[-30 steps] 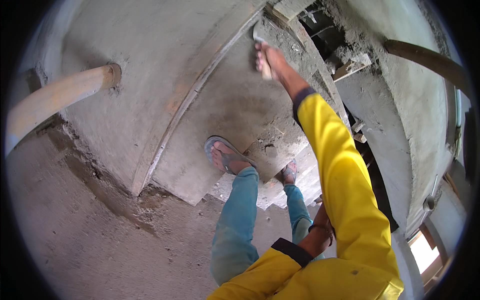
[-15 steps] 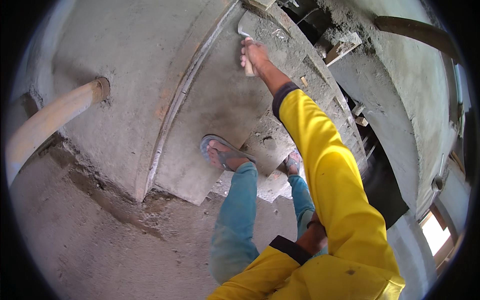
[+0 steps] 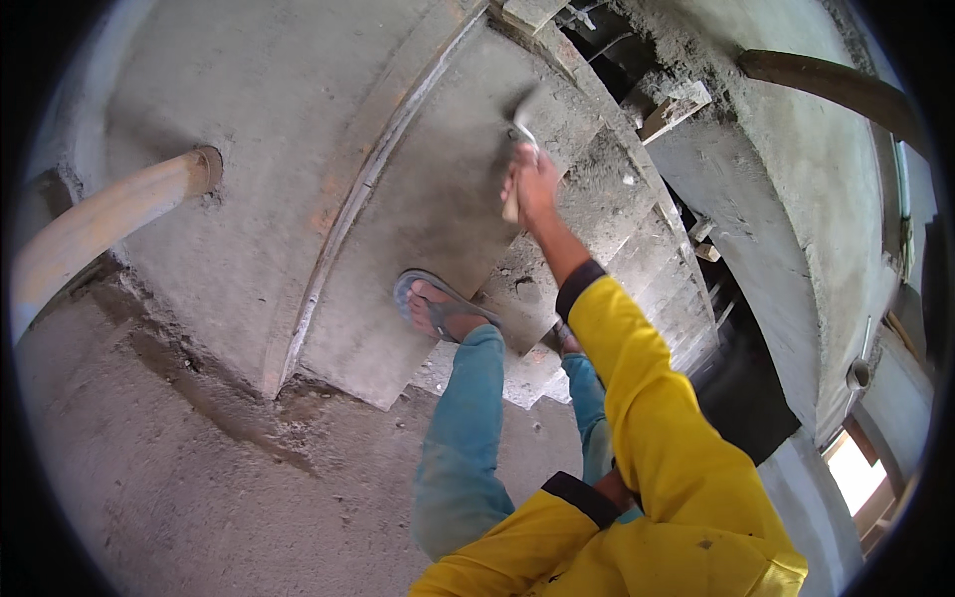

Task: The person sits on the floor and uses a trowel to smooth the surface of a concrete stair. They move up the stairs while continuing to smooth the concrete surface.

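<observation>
My right hand [image 3: 533, 187] is closed around the pale wooden handle of a small trowel [image 3: 524, 121]. The trowel's bent metal neck and blade, blurred by motion, point away from me over the grey cement surface of a stair tread [image 3: 438, 169]. Whether the blade touches the cement, I cannot tell. Of my left arm, the yellow sleeve [image 3: 517, 532] and a bit of wrist [image 3: 615, 488] show near my body. The left hand itself is hidden behind my right sleeve.
My sandalled foot [image 3: 443, 306] rests on the tread. Lower steps [image 3: 637, 269] descend at the right beside a dark gap [image 3: 751, 373]. A wooden block [image 3: 676, 111] juts out there. A pale pipe [image 3: 119, 224] stands at left, and a long raised strip [image 3: 368, 174] edges the tread.
My right hand has drawn the trowel back toward me and slightly right, away from the tread's far end. The left arm stays nearly where it was.
</observation>
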### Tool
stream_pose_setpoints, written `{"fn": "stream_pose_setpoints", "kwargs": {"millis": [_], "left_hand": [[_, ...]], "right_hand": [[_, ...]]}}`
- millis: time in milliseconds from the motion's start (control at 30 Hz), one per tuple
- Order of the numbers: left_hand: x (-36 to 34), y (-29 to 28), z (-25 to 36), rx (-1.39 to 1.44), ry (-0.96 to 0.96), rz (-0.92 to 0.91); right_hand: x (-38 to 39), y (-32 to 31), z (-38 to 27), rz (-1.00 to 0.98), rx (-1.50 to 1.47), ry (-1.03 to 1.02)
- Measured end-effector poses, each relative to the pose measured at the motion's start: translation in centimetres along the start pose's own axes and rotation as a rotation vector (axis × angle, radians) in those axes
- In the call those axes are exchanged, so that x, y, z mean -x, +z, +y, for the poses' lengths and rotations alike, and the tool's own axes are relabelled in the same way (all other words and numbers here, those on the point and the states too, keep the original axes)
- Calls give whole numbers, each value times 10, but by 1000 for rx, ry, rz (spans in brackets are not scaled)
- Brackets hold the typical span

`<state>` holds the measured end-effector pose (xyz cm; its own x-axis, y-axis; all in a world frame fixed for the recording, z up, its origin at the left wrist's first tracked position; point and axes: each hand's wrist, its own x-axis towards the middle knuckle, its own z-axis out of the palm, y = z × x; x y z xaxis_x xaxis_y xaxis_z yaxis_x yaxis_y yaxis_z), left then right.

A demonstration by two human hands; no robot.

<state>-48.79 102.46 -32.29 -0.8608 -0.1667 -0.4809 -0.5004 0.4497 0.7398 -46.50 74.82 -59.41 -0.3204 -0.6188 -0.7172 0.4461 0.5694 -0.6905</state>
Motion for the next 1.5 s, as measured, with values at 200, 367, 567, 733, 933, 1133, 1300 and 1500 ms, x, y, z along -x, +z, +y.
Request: {"fn": "stream_pose_setpoints", "kwargs": {"millis": [200, 367, 567, 733, 933, 1133, 1300, 1500], "left_hand": [[-7, 3, 7, -13, 34, -17], [-5, 3, 7, -23, 20, -20], [-5, 8, 8, -32, 2, -40], [-16, 6, 8, -45, 49, -32], [-9, 6, 9, -32, 34, -30], [-3, 3, 2, -19, 7, -54], [-6, 5, 3, -32, 67, -64], [1, 11, 3, -5, 46, -86]], "right_hand": [[-86, -26, -50, -181, 24, 113], [-27, -86, -12, 54, -173, 113], [-5, -27, -42, -137, -39, 118], [-68, -54, -50, -211, 24, 139], [-10, -107, -3, 53, -134, 136], [-4, 9, -31, -290, -153, 138], [-100, 57, -51, -273, -130, 137], [-67, 34, -6, 17, 5, 120]]}}
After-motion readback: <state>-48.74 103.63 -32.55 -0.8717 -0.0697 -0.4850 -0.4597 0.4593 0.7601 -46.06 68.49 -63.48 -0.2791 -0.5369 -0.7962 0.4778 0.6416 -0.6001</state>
